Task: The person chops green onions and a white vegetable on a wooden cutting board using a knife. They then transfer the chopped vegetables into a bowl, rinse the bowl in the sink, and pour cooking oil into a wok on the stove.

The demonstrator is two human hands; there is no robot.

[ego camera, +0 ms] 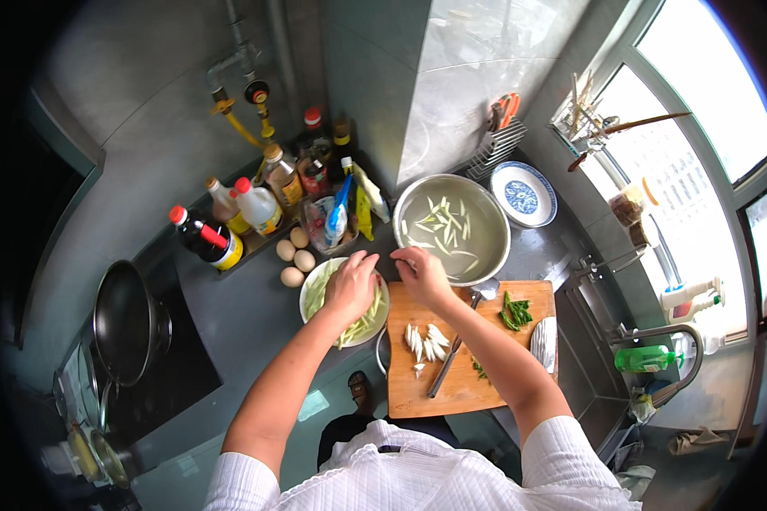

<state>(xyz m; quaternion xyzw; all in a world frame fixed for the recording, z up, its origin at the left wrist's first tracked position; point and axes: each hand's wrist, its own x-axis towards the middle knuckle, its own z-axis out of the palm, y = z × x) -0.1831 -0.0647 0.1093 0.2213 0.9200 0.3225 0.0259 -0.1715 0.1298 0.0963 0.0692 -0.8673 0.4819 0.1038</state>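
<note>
My left hand (351, 286) is over a white bowl (308, 319) heaped with pale green vegetable strips (371, 316). Its fingers hide whether anything is between them. At the near left rim of a steel basin (502, 255), my right hand (422, 271) has its fingertips drawn together; I cannot make out anything in them. More pale strips (446, 223) float in water in the basin. Below my right forearm lies a wooden cutting board (415, 396). It carries white cut pieces (433, 342), chopped green leaves (516, 312) and a long-handled metal utensil (447, 370).
Several eggs (292, 276) lie left of the bowl, near sauce bottles (211, 239) along the wall. A blue-and-white plate (537, 198) sits right of the basin. The sink (588, 364) is at right; a black wok (123, 322) stands tilted on the hob at left.
</note>
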